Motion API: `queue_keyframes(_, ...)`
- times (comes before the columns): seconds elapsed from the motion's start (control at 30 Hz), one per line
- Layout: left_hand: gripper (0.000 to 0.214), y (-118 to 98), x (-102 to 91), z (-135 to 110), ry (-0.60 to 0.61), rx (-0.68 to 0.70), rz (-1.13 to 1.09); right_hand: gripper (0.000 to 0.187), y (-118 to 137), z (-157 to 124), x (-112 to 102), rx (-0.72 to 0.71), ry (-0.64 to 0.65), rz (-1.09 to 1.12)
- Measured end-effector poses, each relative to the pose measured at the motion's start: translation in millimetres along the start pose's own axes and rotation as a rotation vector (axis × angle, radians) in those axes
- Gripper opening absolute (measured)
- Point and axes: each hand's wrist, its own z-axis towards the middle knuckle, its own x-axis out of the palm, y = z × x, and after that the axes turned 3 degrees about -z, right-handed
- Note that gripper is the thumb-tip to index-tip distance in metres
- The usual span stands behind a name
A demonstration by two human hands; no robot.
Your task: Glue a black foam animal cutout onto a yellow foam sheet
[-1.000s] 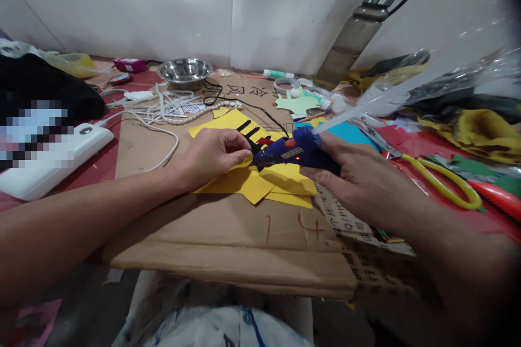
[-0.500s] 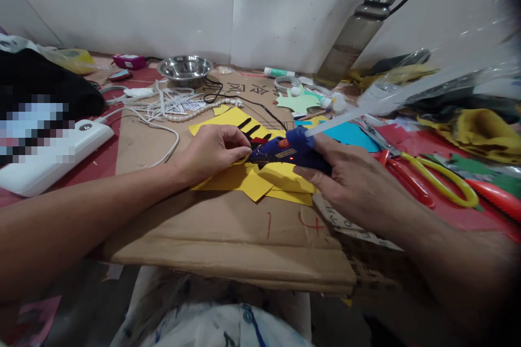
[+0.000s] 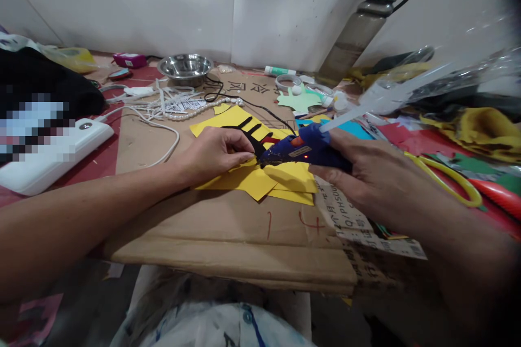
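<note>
My right hand (image 3: 366, 171) is wrapped around a blue hot glue gun (image 3: 313, 143), its small red light on and a long clear glue stick (image 3: 345, 116) sticking out of its back. The gun's nozzle is just beside the fingertips of my left hand (image 3: 222, 152). Those fingers are pinched on a black paper cutout (image 3: 258, 146) with narrow prongs; the part under my fingers is hidden. Beneath both hands lie overlapping sheets of yellow paper (image 3: 256, 183). A dark red strip (image 3: 268, 140) shows behind the nozzle.
Brown cardboard (image 3: 228, 227) covers the work area. A steel bowl (image 3: 185, 68), white cables and a pearl string (image 3: 203, 111) lie behind. Left is a white power bank (image 3: 81, 141); right are yellow-handled scissors (image 3: 456, 184), coloured paper and a tall bottle (image 3: 352, 38).
The glue gun and my right hand have moved a little to the right. My left hand has shifted slightly right, and more of the black cutout shows beside its fingertips.
</note>
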Motion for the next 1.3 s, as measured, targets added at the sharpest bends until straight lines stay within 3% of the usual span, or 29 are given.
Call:
queue_keyframes(0.47, 0.010, 3.4, 2.1, 1.2, 0.056, 0.082, 0.079, 0.012, -3.0, -1.1, 1.7, 0.012, 0.004, 0.004)
queue_keyframes(0.9, 0.010, 1.6, 5.0, 0.6, 0.037, 0.154, 0.114, 0.011, -4.3, -2.1, 1.3, -0.008, -0.004, -0.008)
queue_keyframes(1.3, 0.013, 1.7, 2.7, -2.3, 0.044, 0.139, 0.176, 0.014, -5.8, 0.3, -2.2, -0.005, 0.037, -0.025)
